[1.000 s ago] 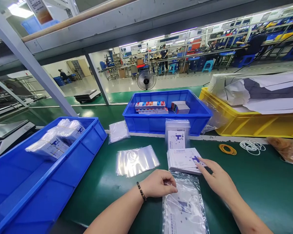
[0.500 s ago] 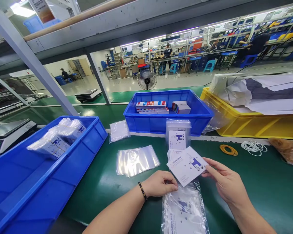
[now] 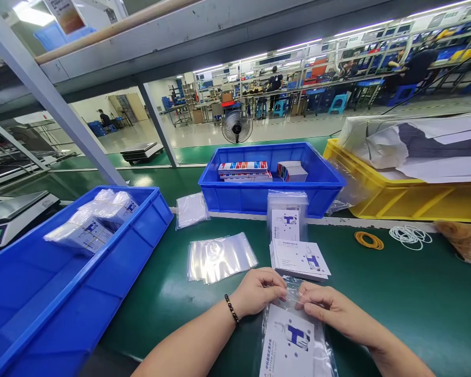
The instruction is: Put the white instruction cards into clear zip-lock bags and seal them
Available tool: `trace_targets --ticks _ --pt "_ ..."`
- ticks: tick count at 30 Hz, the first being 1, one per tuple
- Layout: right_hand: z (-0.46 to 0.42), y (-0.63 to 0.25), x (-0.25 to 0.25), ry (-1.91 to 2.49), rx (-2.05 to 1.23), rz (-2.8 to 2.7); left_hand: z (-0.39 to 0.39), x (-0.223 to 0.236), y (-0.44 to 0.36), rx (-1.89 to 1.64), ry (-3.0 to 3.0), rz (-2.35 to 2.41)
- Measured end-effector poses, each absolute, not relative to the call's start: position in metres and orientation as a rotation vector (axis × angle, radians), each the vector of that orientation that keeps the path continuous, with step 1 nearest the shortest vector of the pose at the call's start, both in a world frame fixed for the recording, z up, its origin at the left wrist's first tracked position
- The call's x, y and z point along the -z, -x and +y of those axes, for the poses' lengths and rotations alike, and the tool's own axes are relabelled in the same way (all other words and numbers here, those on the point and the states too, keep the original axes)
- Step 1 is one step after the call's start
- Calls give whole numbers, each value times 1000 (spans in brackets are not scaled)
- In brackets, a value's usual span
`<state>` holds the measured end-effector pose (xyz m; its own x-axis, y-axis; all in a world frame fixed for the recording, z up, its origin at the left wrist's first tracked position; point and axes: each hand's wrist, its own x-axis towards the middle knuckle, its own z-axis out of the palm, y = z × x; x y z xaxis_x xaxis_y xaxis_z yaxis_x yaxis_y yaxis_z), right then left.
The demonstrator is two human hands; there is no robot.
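My left hand [image 3: 262,292] pinches the upper left edge of a clear plastic bag [image 3: 327,348], with a beaded bracelet on its wrist. At the bag's upper right edge, my right hand [image 3: 329,309] has its thumb and fingers closed on the film. A white printed card [image 3: 275,340] with a purple figure shows at the bag, apparently inside it. Just beyond my hands lies a stack of similar cards [image 3: 300,259]. Behind that stack, clear bags [image 3: 303,209] with a printed card lean by the blue bin. Flat clear bags [image 3: 222,256] are spread to the left.
A blue bin [image 3: 270,198] holding colourful boxes stands ahead. Another blue bin [image 3: 137,251] with bundled bagged cards is at left. The yellow crate [image 3: 416,201] stands at right, near yellow bands [image 3: 369,241] and white bands [image 3: 410,237]. A scale [image 3: 15,214] sits far left.
My right hand has let go of the card it held over the stack and moved down-left to the bag's edge. The left hand has barely moved. The card at the bag now shows more clearly.
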<state>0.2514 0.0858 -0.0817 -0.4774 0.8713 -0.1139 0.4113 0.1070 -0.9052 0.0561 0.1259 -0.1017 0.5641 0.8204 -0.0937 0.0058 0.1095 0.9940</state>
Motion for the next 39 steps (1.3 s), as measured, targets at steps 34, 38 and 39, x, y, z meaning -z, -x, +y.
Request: trace_targets --ticks 34,38,39 --pt "78 -222 87 1427 -964 -1813 117 102 -64 -594 -1311 887" --pt "78 -228 89 1378 -894 -1884 121 98 -59 -539 -1492 867" --pt "78 -230 90 1370 -851 -1889 122 96 -56 -553 -1596 882"
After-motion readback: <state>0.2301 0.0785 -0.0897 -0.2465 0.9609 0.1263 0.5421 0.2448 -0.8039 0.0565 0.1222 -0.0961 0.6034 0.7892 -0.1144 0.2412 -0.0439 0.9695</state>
